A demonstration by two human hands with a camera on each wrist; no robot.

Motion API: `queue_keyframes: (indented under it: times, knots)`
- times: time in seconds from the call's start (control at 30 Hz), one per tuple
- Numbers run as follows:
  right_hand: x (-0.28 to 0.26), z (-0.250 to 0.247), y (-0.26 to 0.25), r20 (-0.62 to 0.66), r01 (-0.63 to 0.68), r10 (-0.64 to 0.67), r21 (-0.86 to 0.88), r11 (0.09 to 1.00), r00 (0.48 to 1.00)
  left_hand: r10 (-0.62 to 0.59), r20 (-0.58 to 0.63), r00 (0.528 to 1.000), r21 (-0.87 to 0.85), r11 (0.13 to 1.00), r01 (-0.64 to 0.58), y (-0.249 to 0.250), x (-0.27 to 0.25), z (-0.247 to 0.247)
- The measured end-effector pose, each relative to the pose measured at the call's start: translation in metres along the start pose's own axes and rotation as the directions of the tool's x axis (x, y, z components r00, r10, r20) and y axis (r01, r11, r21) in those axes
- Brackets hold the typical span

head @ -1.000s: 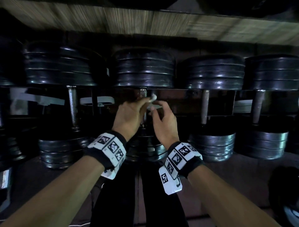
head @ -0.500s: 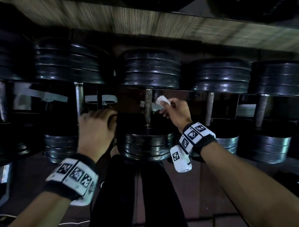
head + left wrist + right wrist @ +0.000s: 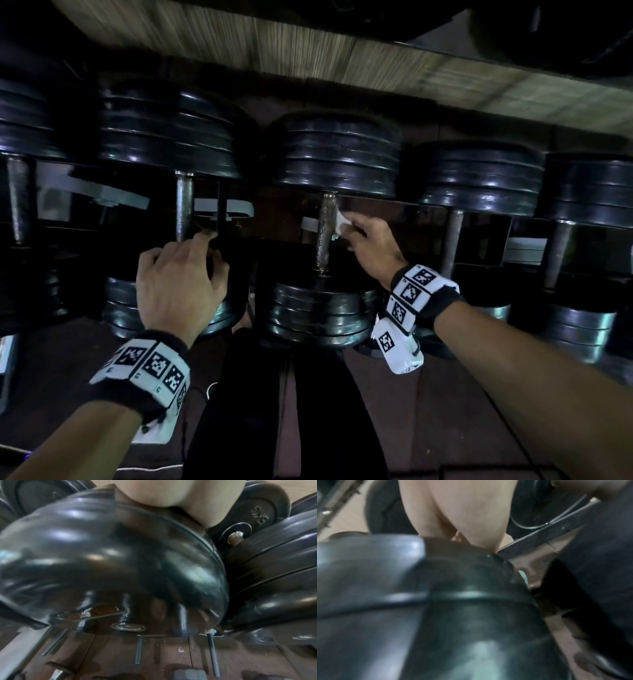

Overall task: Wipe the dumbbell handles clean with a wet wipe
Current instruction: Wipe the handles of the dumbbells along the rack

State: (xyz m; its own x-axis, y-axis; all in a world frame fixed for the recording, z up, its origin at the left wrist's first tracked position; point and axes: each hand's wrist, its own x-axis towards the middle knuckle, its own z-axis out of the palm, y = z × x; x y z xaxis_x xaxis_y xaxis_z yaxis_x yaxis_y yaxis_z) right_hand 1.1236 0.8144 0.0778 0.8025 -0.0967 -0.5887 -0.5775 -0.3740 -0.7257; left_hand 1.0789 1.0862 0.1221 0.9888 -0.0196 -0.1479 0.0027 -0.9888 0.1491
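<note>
The wet wipe [image 3: 342, 222], a small white fold, sits just past twelve o'clock from the person's knees, pinched in the fingertips of the right hand [image 3: 371, 245] and pressed against the right side of the middle dumbbell handle [image 3: 325, 233]. That handle is a bare, speckled metal bar standing between two stacks of black plates [image 3: 339, 154]. The left hand [image 3: 178, 281] is at about ten o'clock, fingers curled over the near plates of the next dumbbell to the left; whether it truly grips them or only rests there I cannot tell. Judging by where the wipe is, work on this bar is under way, and the handles at nine, ten, one and two o'clock look like they are yet to be done, though none shows clearly as clean or dirty. Room is tight: plates close in above and below each bar, a wooden shelf edge [image 3: 308, 48] hangs overhead, and neighbouring plates stand close on both sides.
</note>
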Motion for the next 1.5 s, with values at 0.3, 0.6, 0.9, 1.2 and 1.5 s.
queue_keyframes:
  times: [0.3,0.6,0.9,1.2,1.5]
  knots:
    - [0.003,0.008,0.01,-0.058,0.008,-0.015,-0.111,0.994,0.998,-0.027,0.022,0.999,-0.006,1.0,0.028,0.003,0.001,-0.002]
    - [0.003,0.007,-0.001,-0.086,0.036,-0.052,-0.18,0.983,0.995,-0.012,0.009,1.0,0.007,1.0,0.012,0.004,0.0,-0.002]
    - [0.009,0.011,0.004,-0.051,-0.038,0.03,-0.167,0.985,0.998,-0.004,0.005,1.0,0.009,1.0,0.004,0.0,0.0,0.004]
    - [0.007,0.007,0.015,0.007,-0.074,0.076,-0.148,0.986,0.997,-0.004,0.016,1.0,0.0,1.0,0.004,0.001,0.001,0.004]
    - [-0.007,-0.007,0.023,0.105,-0.062,0.082,-0.186,0.981,0.991,0.006,0.012,1.0,-0.001,1.0,-0.006,0.0,0.0,0.003]
